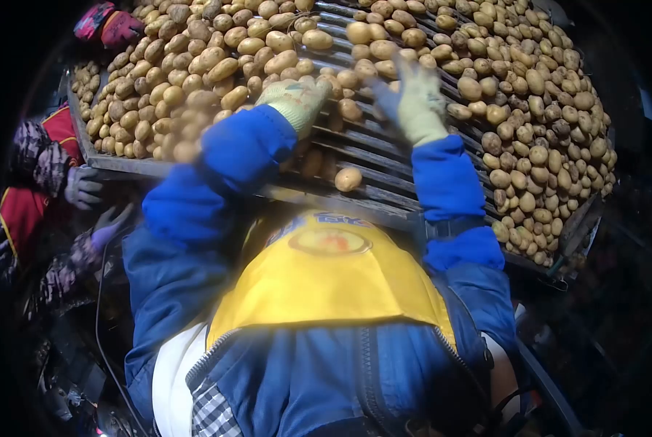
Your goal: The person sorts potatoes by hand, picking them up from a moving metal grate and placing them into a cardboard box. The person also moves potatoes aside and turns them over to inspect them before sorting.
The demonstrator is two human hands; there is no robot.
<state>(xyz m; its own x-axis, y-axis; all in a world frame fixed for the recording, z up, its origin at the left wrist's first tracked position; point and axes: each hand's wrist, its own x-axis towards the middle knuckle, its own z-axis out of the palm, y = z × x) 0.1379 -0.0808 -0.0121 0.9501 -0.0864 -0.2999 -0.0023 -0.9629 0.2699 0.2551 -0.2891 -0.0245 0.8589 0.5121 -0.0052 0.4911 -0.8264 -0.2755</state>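
Note:
My left hand [297, 99], in a pale yellow-green glove, reaches over the near edge of the potato pile [216, 69]. Its fingers bend down among the potatoes and are partly hidden, so whether they grip one cannot be seen. Over the dark slatted rack, my right hand [419, 98] is open in a similar glove, its fingers spread and smeared by motion. A few potatoes lie between the hands, among them one potato [350, 110]. A single potato [348, 179] rests lower down on the slats [373, 156].
Many more potatoes [551, 124] cover the right side. A metal rim [125, 164] borders the rack near me. At left are another person's grey-gloved hand [83, 188] and a purple-gloved hand [109, 227]. Pink-and-red gloves [118, 29] show at the upper left.

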